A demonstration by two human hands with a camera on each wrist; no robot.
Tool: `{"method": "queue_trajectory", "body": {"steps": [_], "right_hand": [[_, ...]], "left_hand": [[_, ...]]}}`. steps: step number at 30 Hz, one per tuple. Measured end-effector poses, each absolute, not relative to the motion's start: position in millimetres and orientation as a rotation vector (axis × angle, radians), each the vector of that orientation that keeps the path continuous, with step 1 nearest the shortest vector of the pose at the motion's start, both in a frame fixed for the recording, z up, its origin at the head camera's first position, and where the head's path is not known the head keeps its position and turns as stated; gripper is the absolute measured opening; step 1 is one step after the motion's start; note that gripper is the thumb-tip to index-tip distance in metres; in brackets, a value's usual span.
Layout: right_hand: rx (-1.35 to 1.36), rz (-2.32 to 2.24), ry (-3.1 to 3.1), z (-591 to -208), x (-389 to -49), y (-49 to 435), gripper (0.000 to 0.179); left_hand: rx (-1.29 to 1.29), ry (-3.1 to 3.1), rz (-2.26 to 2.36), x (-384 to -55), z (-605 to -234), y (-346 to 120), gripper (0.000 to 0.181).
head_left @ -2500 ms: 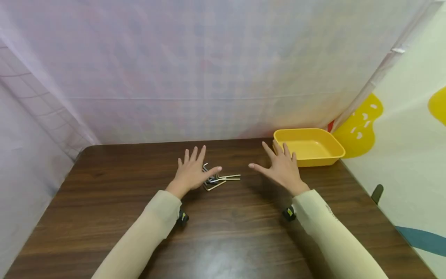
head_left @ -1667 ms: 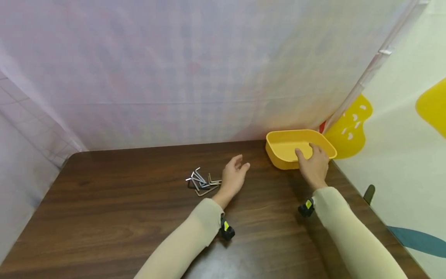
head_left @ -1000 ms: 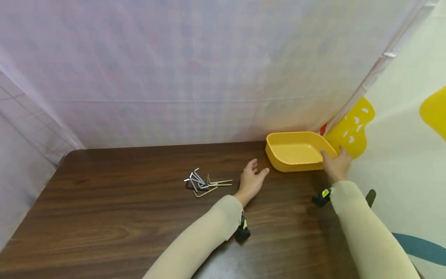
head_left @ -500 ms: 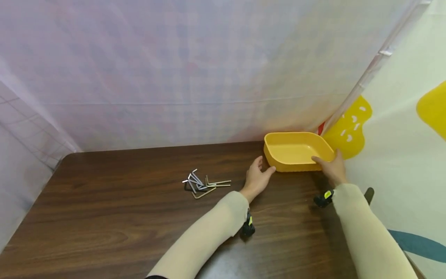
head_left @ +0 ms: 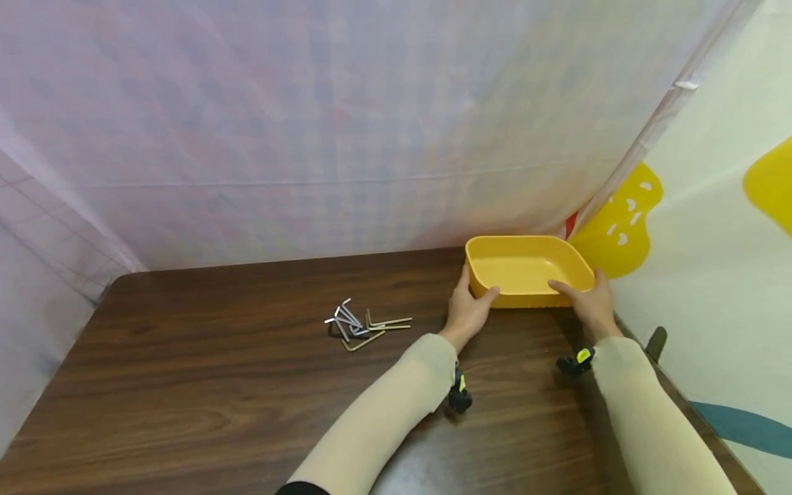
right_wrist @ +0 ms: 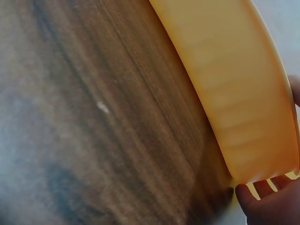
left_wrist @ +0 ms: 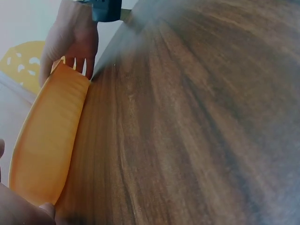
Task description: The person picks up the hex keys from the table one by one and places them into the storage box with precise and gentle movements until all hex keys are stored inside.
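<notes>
A shallow yellow plastic basin (head_left: pixel 526 301) stands at the back right of the table, with nothing inside it. My left hand (head_left: pixel 468 315) grips its left end, thumb on the front wall and fingers along the side. At the opposite end my right hand (head_left: pixel 592 309) holds it, the thumb over the rim and the fingers outside. In the left wrist view the basin wall (left_wrist: pixel 49 136) stretches between both hands. Fingers of the right hand (right_wrist: pixel 276 204) wrap the basin's end in the right wrist view.
Several L-shaped hex keys (head_left: pixel 365 342), silver, brass-coloured and black, lie in a loose heap left of the basin. The dark wooden table (head_left: pixel 185 385) meets a pale curtain (head_left: pixel 309 137) behind and a white patterned sheet (head_left: pixel 711 240) on the right.
Both hands have moved from open, spread poses to the right and onto the basin's ends. The left hand closed on it last. The hex keys stayed put.
</notes>
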State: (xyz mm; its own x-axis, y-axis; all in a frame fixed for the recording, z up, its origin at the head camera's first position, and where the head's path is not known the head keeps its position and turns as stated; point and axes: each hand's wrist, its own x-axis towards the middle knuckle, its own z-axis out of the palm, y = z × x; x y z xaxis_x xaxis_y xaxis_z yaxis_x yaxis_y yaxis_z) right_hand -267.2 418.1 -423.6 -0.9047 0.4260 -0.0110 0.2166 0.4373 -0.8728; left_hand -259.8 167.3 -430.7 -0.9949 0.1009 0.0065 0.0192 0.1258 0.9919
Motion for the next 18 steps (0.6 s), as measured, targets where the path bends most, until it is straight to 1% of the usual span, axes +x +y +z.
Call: {"method": "queue_trajectory", "body": {"steps": [5, 8, 13, 18], "right_hand": [[-0.538, 1.492, -2.464, -428, -261, 413, 0.120], [-0.535, 1.516, -2.459, -427, -261, 410, 0.119], [-0.541, 1.546, -2.421, -425, -263, 407, 0.118], [-0.519, 1.547, -2.399, -431, -261, 402, 0.113]], "left_hand": [[0.171, 2.317, 2.039, -263, -430, 164, 0.075], [0.181, 2.333, 2.019, -265, -426, 163, 0.074], [0.131, 2.326, 2.058, -268, -423, 167, 0.074], [0.075, 2.311, 2.093, -266, -429, 164, 0.071]]}}
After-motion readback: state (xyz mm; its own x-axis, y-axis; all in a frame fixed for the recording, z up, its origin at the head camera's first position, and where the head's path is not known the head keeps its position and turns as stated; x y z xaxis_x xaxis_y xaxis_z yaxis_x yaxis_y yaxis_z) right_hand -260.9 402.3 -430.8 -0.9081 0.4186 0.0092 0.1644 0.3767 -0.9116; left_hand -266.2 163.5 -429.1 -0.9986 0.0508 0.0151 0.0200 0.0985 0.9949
